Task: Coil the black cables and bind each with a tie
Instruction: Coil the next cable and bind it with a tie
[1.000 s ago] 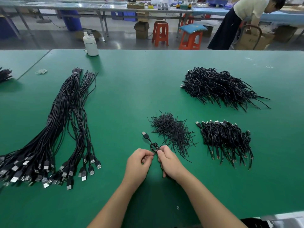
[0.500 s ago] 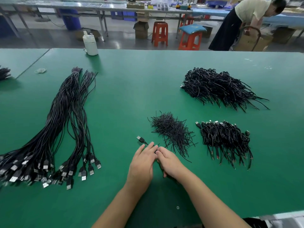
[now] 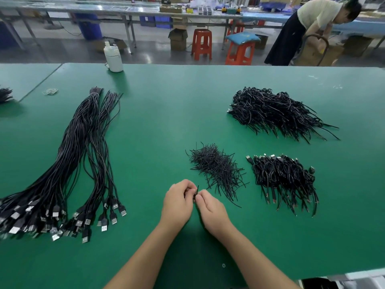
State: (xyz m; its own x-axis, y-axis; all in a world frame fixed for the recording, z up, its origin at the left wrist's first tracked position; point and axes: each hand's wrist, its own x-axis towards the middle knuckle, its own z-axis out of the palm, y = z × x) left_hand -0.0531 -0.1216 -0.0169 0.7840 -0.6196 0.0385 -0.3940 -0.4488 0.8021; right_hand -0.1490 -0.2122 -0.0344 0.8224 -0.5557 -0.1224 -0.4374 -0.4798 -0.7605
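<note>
My left hand [image 3: 178,202] and my right hand [image 3: 211,209] meet near the table's front, both pinching one small coiled black cable [image 3: 195,196]; a short tie end sticks up between the fingertips and most of the coil is hidden. A heap of loose black ties [image 3: 216,167] lies just beyond my right hand. To its right sits a pile of coiled, bound cables [image 3: 283,180]. A larger pile of coiled cables [image 3: 275,113] lies farther back. Long straight black USB cables [image 3: 68,167] stretch along the left.
The green table [image 3: 162,113] carries a white bottle [image 3: 113,58] at its far edge and rubber bands [image 3: 50,91] at the far left. Orange stools [image 3: 201,44] and a person [image 3: 308,28] bending over boxes stand beyond the table.
The cable's USB plug, stretched out to the left before, has been gathered into my hands. My left hand has curled shut against the right, and a tie end now pokes up between them.
</note>
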